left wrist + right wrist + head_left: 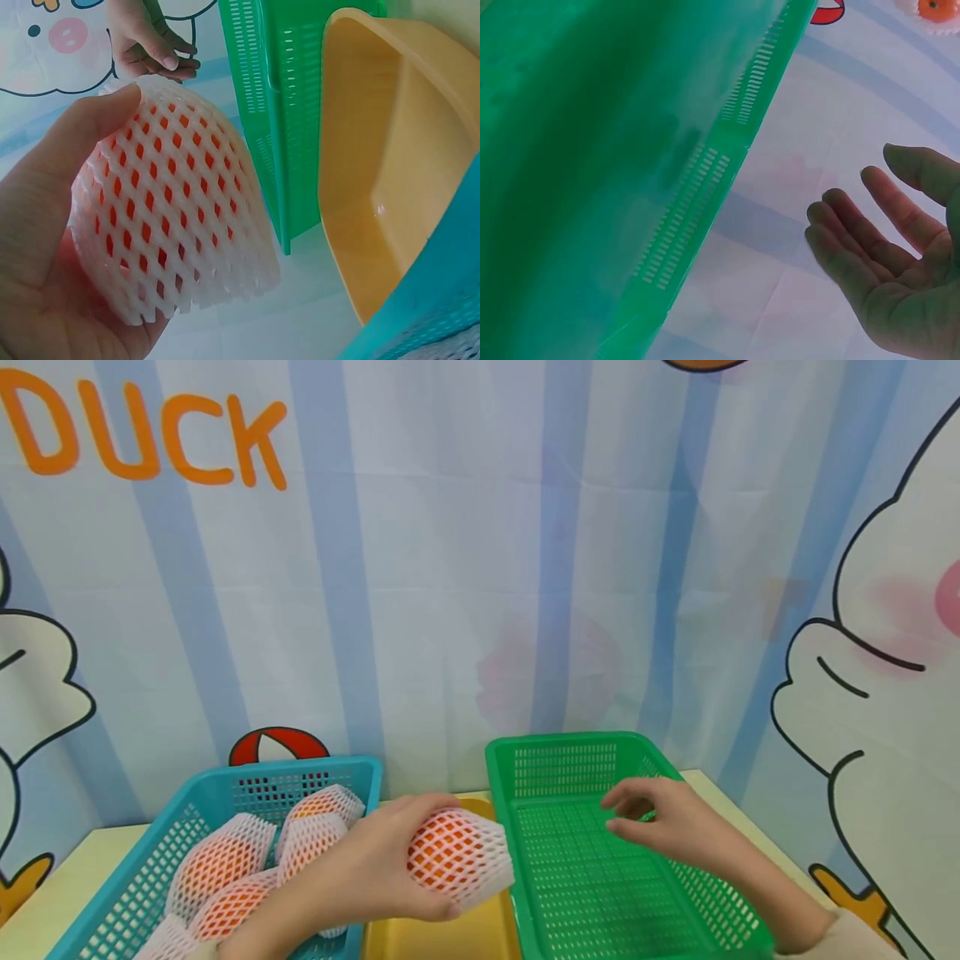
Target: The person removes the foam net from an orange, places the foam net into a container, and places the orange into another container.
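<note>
My left hand [382,864] grips an orange fruit in a white foam net [459,856], held above the yellow tray [442,935]. In the left wrist view, the thumb lies along the top of the netted fruit [176,202] and the palm sits behind it. Over the green basket [498,802] hovers my right hand [667,818], holding nothing, its fingers loosely bent. That same hand [900,270] appears in the right wrist view with fingers apart. Several more netted fruits [225,860] lie in the blue basket [213,777] at the left.
The yellow tray stands between the two baskets on a pale table [112,847]. Behind everything hangs a striped curtain [450,568] with cartoon ducks and orange lettering. Raised rims edge both baskets.
</note>
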A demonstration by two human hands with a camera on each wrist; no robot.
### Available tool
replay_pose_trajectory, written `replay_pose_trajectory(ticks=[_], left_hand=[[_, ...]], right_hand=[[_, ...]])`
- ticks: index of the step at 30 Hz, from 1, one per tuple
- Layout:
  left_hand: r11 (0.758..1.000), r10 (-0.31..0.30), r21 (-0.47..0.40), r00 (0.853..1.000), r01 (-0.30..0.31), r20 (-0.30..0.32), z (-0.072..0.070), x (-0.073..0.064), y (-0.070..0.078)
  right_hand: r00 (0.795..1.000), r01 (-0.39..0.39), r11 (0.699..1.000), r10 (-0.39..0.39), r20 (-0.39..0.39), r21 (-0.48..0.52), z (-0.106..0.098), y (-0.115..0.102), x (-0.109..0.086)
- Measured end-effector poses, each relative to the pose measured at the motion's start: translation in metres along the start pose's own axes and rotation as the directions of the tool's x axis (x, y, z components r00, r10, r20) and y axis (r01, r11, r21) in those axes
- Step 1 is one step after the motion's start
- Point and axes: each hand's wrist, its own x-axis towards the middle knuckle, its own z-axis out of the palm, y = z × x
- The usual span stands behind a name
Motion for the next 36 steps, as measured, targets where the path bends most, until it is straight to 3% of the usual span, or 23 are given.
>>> replay_pose_trajectory(ticks=[9, 19, 24, 31, 36], left_hand=[[0.998, 0.057, -0.016, 0.998, -0.057, -0.011, 0.004, 0.006, 0.000], [0.997, 0.077, -0.021, 0.997, -0.078, -0.026, 0.009, 0.012, 0.005], [0.997, 0.073, -0.030, 0.997, -0.073, -0.001, 0.009, 0.015, 0.009], [0.996, 0.060, -0.071, 0.998, -0.058, 0.027, 0.010, 0.020, 0.014], [0.995, 0.063, -0.084, 0.998, -0.062, 0.009, 0.013, 0.021, 0.015]], right_hand=[[0.998, 0.052, 0.996, -0.053, 0.022, 0.066, 0.005, -0.019, 0.003], [0.990, 0.094, 0.974, -0.114, 0.087, 0.205, 0.012, -0.039, 0.008], [0.984, 0.105, 0.962, -0.137, 0.112, 0.253, 0.015, -0.042, 0.009], [0.978, 0.122, 0.919, -0.175, 0.111, 0.375, 0.019, -0.047, 0.012], [0.976, 0.122, 0.882, -0.189, 0.104, 0.455, 0.025, -0.049, 0.014]])
